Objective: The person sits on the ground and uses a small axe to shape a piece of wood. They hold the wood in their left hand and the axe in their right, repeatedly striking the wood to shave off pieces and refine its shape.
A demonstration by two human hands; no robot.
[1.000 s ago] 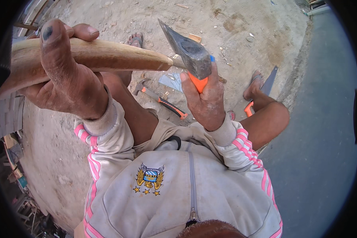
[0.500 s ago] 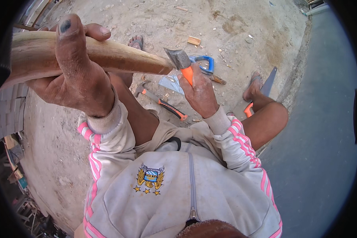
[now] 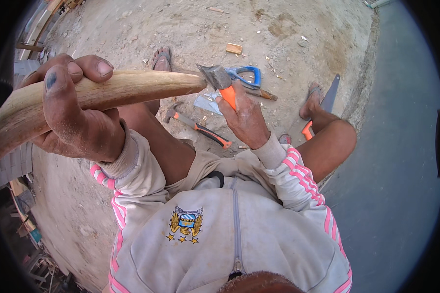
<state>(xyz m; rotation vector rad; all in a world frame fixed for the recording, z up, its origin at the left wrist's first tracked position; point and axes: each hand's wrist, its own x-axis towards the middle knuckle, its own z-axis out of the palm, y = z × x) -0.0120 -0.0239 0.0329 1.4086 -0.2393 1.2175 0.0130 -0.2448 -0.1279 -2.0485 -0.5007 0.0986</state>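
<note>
My left hand (image 3: 80,112) is wrapped round a thick, pale wooden pole (image 3: 146,87), its fingers over the top and thumb on the near side. The pole runs in from the left edge and tapers to a point near the middle. In my right hand (image 3: 248,117) is a hatchet (image 3: 218,78) with a steel head and an orange handle, gripped close below the head. The blade is right beside the pole's tapered tip; whether they touch I cannot tell.
A claw hammer (image 3: 198,128) lies on the sandy ground between my legs. Beyond my right hand lie a blue-handled saw (image 3: 254,72) and a small wood block (image 3: 233,48). An orange-handled handsaw (image 3: 330,95) is by my right foot. Smooth grey concrete (image 3: 391,146) borders the right side.
The left hand and the pole's held end have moved lower and to the left; the pole now lies more level. The hatchet has shifted slightly left, still beside the tip.
</note>
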